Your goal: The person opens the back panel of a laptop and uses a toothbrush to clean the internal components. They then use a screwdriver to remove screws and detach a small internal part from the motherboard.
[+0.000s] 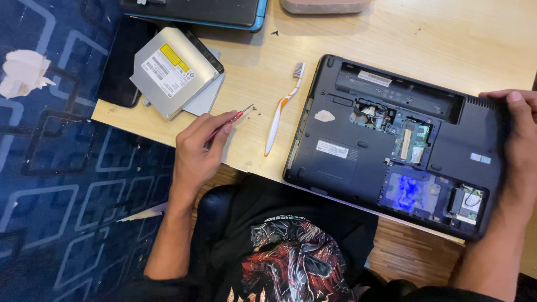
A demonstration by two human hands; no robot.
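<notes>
- So, biggest thing first: the laptop (391, 145) lies belly-up on the wooden table (447, 39), its near edge hanging over the table's front edge above the person's lap. Its long axis runs left-right with a slight clockwise tilt, hinge side pointing to the far edge. The bottom covers are off, so the boards and a blue-lit patch are exposed.
- Risk there: with that overhang, it could tip or slide off if the right hand (517, 145) eases up. That hand is curled over the laptop's right end, fingers clasping the edge.
- The optical drive (174, 70) sits near the table's left edge, on top of a grey plate and half over a dark tablet. Stacked like that by the edge, a nudge could knock it to the floor.
- The left hand (197, 151) is at the front edge, fingers pinched around a thin red screwdriver (230, 120). Its tip points up-right, away from the person.
- The toothbrush (282, 109) lies between hand and laptop, bristles toward the far edge.
- I think the tiny dark specks by the screwdriver tip are screws, hard to tell. If so, a sleeve sweep loses them.
</notes>
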